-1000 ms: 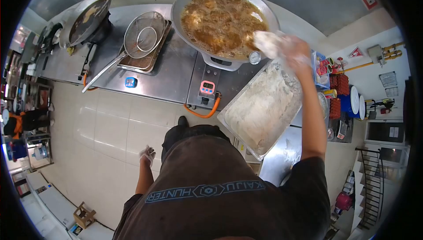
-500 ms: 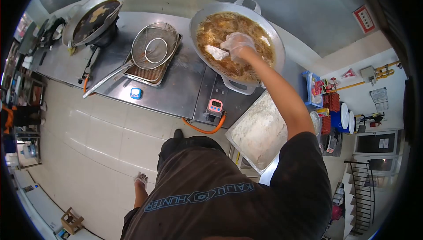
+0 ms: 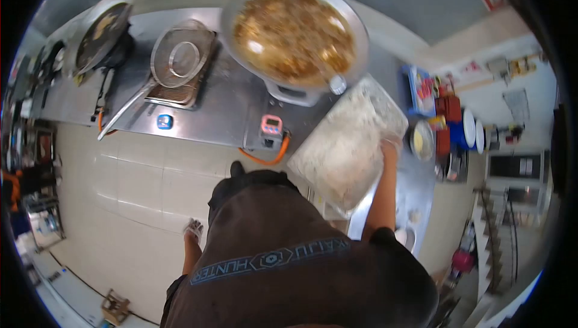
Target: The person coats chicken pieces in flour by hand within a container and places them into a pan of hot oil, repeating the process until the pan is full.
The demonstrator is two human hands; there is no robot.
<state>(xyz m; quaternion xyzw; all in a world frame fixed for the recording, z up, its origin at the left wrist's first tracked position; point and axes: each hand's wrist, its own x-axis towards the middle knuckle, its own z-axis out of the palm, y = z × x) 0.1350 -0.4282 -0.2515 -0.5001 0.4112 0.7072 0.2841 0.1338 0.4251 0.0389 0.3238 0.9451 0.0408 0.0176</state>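
Observation:
My right hand, in a clear plastic glove, is at the right side of a metal tray of white flour. Motion blur hides its fingers, and whether it holds anything cannot be made out. My left hand, also gloved, hangs beside my body above the floor, fingers apart, holding nothing. Beyond the tray stands a large wok of bubbling brown oil, with pale pieces in it.
Left of the wok, a long-handled strainer rests over a rack tray. A second wok stands far left. Two timers, one blue and one pink, sit near the counter's front edge. A metal bowl is right of the flour.
My right hand has moved from over the oil, near a white-coated piece, back to the flour tray. The view has shifted. My left hand still hangs at my side.

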